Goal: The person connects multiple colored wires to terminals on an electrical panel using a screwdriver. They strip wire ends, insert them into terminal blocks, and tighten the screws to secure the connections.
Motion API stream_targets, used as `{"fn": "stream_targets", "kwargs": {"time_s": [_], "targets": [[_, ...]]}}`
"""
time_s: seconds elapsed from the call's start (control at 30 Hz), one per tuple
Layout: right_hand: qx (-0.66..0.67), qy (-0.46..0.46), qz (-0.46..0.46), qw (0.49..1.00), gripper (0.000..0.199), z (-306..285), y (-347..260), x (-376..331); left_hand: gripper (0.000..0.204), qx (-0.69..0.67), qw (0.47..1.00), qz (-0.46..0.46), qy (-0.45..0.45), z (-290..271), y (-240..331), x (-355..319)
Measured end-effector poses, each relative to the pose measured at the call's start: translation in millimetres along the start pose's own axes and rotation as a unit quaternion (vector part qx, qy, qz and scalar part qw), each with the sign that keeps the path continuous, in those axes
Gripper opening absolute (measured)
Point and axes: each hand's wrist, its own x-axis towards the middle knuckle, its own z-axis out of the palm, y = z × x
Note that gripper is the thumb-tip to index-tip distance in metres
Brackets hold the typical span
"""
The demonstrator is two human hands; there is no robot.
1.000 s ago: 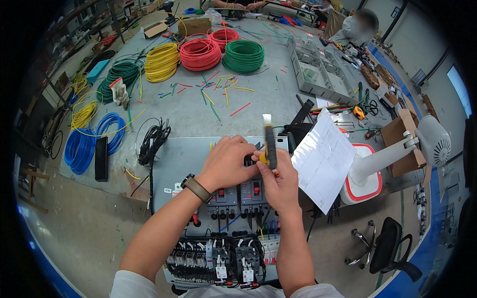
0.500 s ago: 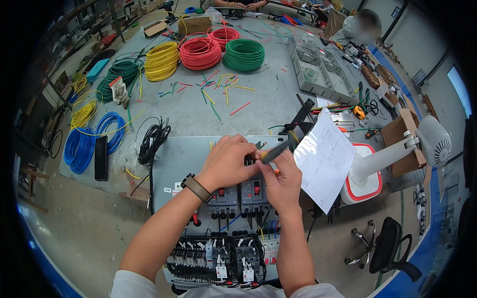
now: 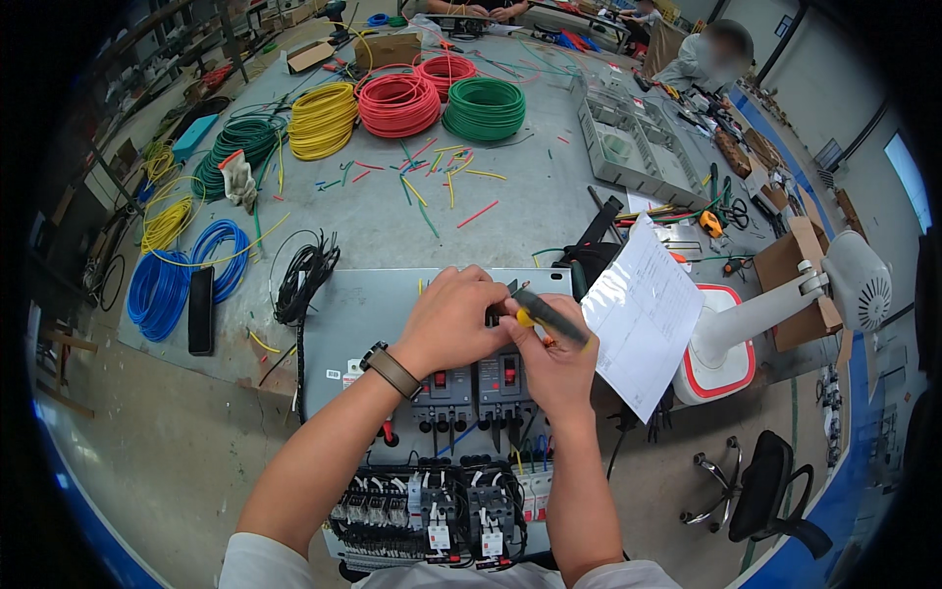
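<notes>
My right hand [image 3: 554, 368] is closed around a tool with a dark grey and yellow handle [image 3: 554, 319]. The handle slants down to the right across the fingers; its working end is hidden, so its kind cannot be told. A bit of orange shows by the palm. My left hand [image 3: 456, 314] has its fingers curled in beside the right fingertips, above two dark circuit breakers [image 3: 505, 381] with red switches. Whatever the left fingers grip is covered. Both breakers are mounted on a grey metal panel [image 3: 368, 299], with wired contactors and relays [image 3: 432, 510] nearer to me.
A printed sheet [image 3: 643, 314] and a white fan [image 3: 726, 344] stand right of the panel. Coils of red [image 3: 397, 103], yellow, green and blue wire [image 3: 157, 294], a phone [image 3: 200, 312] and cut wire bits cover parts of the table. A person [image 3: 702, 59] sits far right.
The tool's handle has swung downward, from pointing up and right to slanting down and right across my right hand. My left hand has stayed nearly in place.
</notes>
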Motion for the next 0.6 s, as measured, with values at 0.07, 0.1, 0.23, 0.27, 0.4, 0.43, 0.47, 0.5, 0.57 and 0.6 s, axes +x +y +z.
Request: {"fn": "stream_targets", "kwargs": {"time_s": [0.07, 0.1, 0.23, 0.27, 0.4, 0.43, 0.47, 0.5, 0.57, 0.6], "targets": [[-0.026, -0.013, -0.007, 1.0, 0.02, -4.1, -0.7, 2.3, 0.018, -0.001, 1.0, 0.001, -0.006, -2.0, 0.7, -0.4], [-0.039, -0.019, -0.011, 0.999, 0.019, -5.5, -1.4, 3.1, 0.02, -0.004, 1.0, -0.004, -0.003, -2.6, 1.5, -0.8], [0.003, -0.053, 0.026, 0.998, 0.022, -1.0, -2.8, -1.2, 0.024, 0.005, 1.0, -0.004, 0.0, -1.5, 0.9, 0.5], [-0.023, -0.06, -0.022, 0.998, 0.022, -1.7, -2.8, 0.8, 0.024, 0.011, 1.0, 0.0, 0.0, -0.8, -1.1, 0.6], [-0.088, -0.071, -0.088, 0.99, 0.02, -9.4, 4.7, 4.3, 0.026, -0.001, 1.0, 0.006, -0.008, -1.1, 2.1, 2.7], [-0.094, -0.065, -0.077, 0.991, 0.019, -8.5, 2.3, 3.7, 0.026, 0.004, 1.0, 0.001, -0.006, -0.9, 1.2, 1.6], [-0.099, -0.058, -0.065, 0.991, 0.019, -7.5, 0.5, 3.4, 0.027, 0.009, 1.0, -0.005, -0.004, -0.7, 0.4, 0.6], [-0.096, -0.047, -0.071, 0.992, 0.02, -6.3, -0.2, 3.6, 0.027, 0.009, 1.0, -0.008, -0.005, -0.6, -0.4, -0.3], [-0.09, -0.025, -0.083, 0.992, 0.023, -5.2, -1.1, 4.6, 0.028, 0.008, 1.0, -0.015, -0.006, -1.9, 1.6, -0.3], [-0.086, -0.022, -0.071, 0.994, 0.023, -5.5, -2.2, 4.0, 0.028, 0.008, 1.0, -0.022, -0.009, -2.6, 2.7, -0.9]]}}
